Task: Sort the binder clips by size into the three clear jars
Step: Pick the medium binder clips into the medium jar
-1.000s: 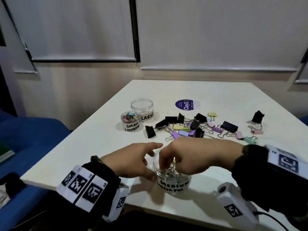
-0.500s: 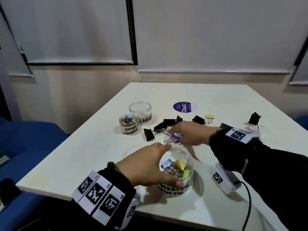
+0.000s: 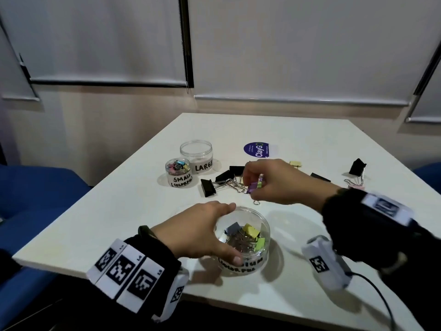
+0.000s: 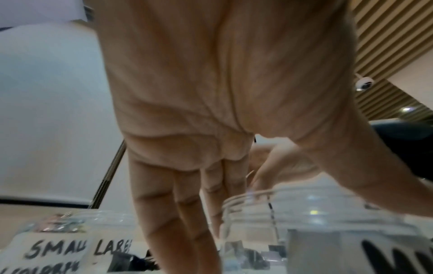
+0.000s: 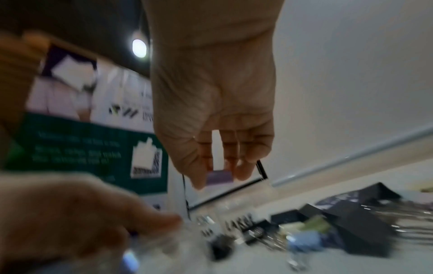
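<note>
My left hand grips the clear jar marked MEDIUM near the table's front edge, fingers along its far rim and thumb on its label; the jar holds several coloured clips. My right hand hovers above the loose pile and pinches a purple binder clip, whose body shows between thumb and fingers in the right wrist view. Black and pastel clips lie scattered behind. A jar marked SMALL holds colourful clips; the jar marked LARGE looks empty.
A round purple sticker lies on the white table past the clips. A black clip stands apart at the right. Blue seats border the table's left side. Window blinds hang on the wall behind.
My right hand left the medium jar, reached to the pile, and now lifts a purple clip off it. My left hand shifted its hold round the jar.
</note>
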### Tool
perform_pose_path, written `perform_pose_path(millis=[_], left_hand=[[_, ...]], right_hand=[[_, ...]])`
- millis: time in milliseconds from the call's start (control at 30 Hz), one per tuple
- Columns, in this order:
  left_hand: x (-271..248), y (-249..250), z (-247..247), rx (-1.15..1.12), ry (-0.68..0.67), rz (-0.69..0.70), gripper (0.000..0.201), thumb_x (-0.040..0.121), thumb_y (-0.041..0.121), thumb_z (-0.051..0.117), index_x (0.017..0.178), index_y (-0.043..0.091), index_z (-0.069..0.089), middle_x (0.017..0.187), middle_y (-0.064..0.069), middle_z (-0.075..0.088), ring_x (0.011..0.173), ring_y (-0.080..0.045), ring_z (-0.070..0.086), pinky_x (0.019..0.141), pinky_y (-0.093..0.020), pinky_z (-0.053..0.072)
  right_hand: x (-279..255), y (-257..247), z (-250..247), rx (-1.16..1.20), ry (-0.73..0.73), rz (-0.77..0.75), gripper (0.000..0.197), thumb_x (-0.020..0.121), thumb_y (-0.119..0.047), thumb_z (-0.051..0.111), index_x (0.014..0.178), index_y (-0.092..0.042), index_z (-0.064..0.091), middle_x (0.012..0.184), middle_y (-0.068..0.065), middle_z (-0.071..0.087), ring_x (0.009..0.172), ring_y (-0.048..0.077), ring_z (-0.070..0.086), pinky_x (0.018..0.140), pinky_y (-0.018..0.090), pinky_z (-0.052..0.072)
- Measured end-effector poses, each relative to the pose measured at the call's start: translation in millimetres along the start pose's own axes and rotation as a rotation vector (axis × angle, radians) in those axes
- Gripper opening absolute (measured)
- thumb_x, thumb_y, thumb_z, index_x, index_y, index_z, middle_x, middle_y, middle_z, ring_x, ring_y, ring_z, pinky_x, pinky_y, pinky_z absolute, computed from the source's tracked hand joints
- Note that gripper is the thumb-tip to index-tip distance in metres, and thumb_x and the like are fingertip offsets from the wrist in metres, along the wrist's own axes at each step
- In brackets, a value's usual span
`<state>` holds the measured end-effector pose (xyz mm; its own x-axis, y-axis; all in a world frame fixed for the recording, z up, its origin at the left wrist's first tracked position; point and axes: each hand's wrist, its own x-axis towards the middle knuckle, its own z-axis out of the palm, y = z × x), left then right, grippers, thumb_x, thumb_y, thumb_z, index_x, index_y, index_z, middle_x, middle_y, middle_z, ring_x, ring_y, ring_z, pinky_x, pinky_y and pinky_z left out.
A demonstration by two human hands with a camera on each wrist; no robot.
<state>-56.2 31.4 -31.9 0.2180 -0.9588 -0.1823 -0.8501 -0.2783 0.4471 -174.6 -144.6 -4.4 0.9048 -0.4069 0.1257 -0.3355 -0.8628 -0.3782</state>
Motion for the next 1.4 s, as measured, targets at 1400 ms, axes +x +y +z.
perform_pose_path(millis=[1400], left_hand=[[19.9,20.3,-5.1,0.039,-0.011,-0.024,0.106,0.059,0.049,0.087,0.147,0.026,0.033,0.147,0.012,0.043,0.119,-0.009,0.050,0.085,-0.017,0.035]], right_hand=[[-35.0,134.3,-27.4,-0.264,-0.140,0.724,0.028,0.065,0.000,0.073,0.092,-0.005,0.069,0.093,0.011,0.069,0.078,0.024,0.065,0.047,0.023,0.046]])
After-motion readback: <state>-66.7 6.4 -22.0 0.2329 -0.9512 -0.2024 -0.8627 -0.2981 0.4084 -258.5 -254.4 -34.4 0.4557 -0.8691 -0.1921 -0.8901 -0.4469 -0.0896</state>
